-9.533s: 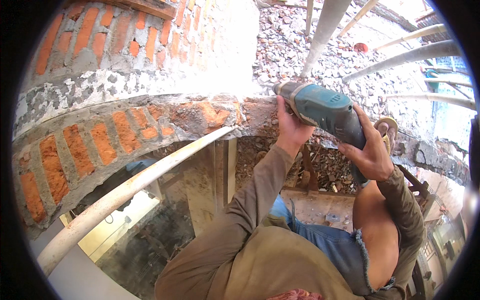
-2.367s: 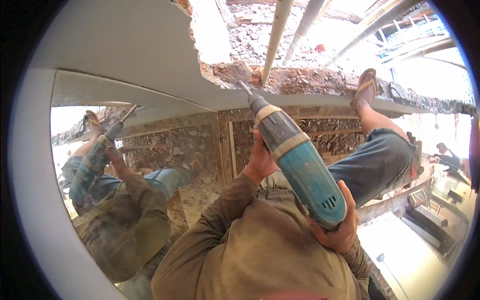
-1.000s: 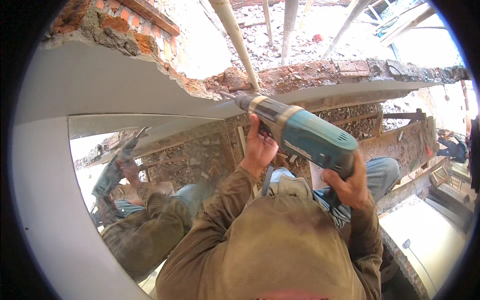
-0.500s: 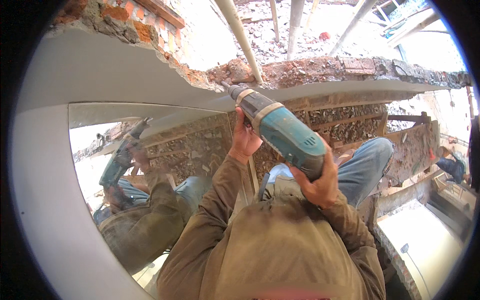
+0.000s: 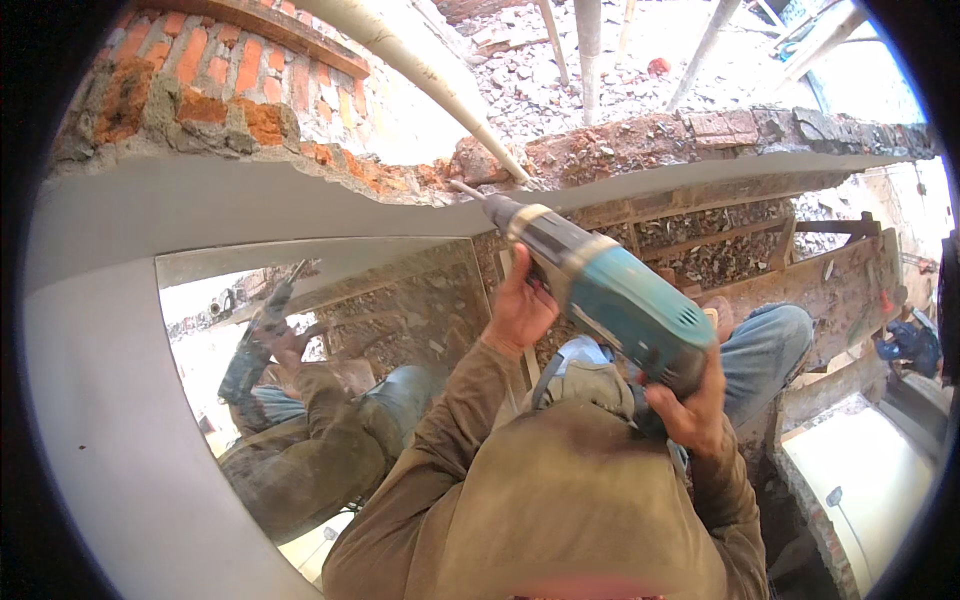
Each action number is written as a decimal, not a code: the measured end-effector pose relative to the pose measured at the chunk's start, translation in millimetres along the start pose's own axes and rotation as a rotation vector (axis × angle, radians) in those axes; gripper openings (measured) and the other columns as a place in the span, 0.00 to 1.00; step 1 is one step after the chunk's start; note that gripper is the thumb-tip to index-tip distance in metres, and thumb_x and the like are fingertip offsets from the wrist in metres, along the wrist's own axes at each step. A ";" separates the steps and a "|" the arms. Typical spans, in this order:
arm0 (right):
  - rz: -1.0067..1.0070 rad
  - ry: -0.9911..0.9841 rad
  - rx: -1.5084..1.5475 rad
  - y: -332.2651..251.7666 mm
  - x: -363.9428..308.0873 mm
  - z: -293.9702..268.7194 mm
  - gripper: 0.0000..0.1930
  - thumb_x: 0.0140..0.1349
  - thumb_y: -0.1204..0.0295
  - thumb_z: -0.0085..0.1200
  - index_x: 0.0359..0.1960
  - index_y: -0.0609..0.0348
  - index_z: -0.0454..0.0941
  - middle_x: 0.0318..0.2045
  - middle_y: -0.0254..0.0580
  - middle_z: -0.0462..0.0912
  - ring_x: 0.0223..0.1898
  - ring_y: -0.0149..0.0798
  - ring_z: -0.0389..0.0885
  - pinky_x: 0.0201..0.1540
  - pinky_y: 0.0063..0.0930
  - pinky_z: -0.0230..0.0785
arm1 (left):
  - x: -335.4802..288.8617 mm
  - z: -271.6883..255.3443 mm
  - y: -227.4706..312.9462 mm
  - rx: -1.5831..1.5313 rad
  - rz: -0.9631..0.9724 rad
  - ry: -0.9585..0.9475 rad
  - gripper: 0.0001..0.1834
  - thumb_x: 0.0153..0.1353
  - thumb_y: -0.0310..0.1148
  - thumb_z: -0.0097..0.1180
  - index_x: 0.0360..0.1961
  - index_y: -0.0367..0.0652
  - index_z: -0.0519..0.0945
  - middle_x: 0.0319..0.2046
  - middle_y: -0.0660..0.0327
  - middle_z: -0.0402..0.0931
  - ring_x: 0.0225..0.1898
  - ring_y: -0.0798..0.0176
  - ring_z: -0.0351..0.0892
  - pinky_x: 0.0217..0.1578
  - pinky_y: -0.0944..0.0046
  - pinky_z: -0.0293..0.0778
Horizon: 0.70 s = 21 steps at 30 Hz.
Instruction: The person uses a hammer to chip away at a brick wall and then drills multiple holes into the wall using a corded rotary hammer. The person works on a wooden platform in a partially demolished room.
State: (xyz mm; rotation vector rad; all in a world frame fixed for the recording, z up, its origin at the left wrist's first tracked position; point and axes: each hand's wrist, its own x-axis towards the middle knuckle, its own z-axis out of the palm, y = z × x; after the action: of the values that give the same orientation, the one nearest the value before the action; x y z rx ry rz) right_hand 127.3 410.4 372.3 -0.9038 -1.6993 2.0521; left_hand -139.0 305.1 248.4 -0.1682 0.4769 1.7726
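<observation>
A teal and black rotary hammer [image 5: 625, 295] slants across the middle, its bit [image 5: 468, 190] pointing up and left at the broken edge of the brick wall [image 5: 400, 183]. The bit's tip is at that edge; I cannot tell whether it touches. My left hand [image 5: 522, 310] is closed around the underside of the tool behind its front collar. At the rear end, my right hand [image 5: 692, 410] grips the tool, its handle mostly hidden by the housing and hand. A mirror-like pane [image 5: 400, 310] on the left reflects my arms and the tool.
A pale pole [image 5: 440, 75] leans against the wall top, with more poles and rubble [image 5: 520, 85] beyond. Wooden boards [image 5: 830, 285] with debris lie below on the right. A dark blue shape, possibly a person [image 5: 912, 345], shows at the far right. A smooth pale surface [image 5: 100, 400] fills the left.
The rotary hammer and both hands sit lower and farther right in the picture. The view has shifted, showing more brickwork at upper left. Both hands keep their hold.
</observation>
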 end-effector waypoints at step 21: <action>-0.238 0.152 -0.484 4.2 2.0 50.9 0.53 0.57 0.71 0.72 0.79 0.65 0.47 0.59 0.66 0.81 0.62 0.59 0.82 0.63 0.44 0.73 | 38.9 -17.3 2.7 -0.106 -0.044 -0.185 0.33 0.77 0.59 0.46 0.69 0.47 0.74 0.65 0.58 0.78 0.69 0.53 0.73 0.71 0.45 0.65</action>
State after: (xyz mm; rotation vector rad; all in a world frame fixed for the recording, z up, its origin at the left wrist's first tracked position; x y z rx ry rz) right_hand 93.2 372.2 372.3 -0.9111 -2.1389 1.4076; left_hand -154.0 332.4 219.3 -0.0874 0.2448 1.7517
